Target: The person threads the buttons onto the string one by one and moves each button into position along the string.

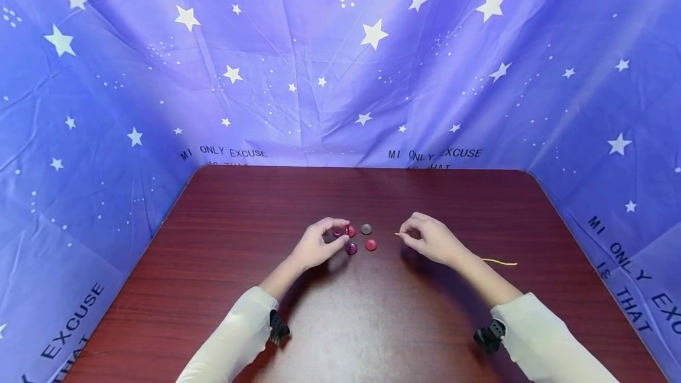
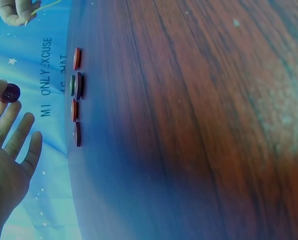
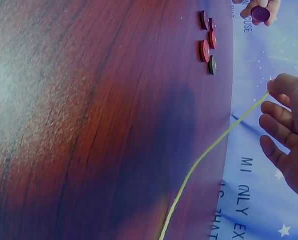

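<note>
Between thumb and fingertips my left hand (image 1: 318, 243) pinches a dark purple button (image 2: 10, 93), raised above the table with its other fingers spread. Opposite it, my right hand (image 1: 432, 239) pinches a yellow string (image 3: 203, 154) near one end, a short tip poking out toward the left. The string's rest trails down past the wrist onto the table. Lying below and between the hands are a red button (image 1: 370, 244), a grey button (image 1: 366, 229), a dark purple button (image 1: 351, 248) and, partly behind the left fingers, another red button (image 1: 352, 231) and a dark one (image 1: 337, 233).
The reddish-brown wooden table (image 1: 340, 324) reaches back to a blue curtain (image 1: 298, 46) with white stars and lettering, which also hangs along both sides. Black wrist cameras sit at both cuffs, the left camera (image 1: 278, 328) and the right camera (image 1: 489, 336).
</note>
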The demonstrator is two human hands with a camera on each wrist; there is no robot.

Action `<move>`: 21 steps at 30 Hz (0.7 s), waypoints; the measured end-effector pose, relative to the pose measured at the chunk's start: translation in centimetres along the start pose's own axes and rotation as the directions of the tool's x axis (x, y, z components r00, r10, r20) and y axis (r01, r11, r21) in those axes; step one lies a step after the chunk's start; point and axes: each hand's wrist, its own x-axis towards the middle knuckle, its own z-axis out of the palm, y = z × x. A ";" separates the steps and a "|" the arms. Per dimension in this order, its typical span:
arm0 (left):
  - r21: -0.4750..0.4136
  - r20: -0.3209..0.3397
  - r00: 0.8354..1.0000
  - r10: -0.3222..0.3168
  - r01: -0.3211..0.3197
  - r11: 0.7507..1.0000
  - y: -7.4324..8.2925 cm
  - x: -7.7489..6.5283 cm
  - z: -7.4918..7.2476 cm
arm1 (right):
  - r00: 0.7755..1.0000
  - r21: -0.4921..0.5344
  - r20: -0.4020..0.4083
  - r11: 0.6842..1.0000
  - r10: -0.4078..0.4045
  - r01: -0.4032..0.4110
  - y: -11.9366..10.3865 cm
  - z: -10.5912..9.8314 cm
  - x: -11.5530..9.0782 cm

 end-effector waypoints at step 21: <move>-0.133 0.007 1.000 -0.021 0.022 0.991 0.6 0.4 1.3 | 0.999 0.024 0.011 0.999 -0.043 0.043 -2.0 0.5 1.1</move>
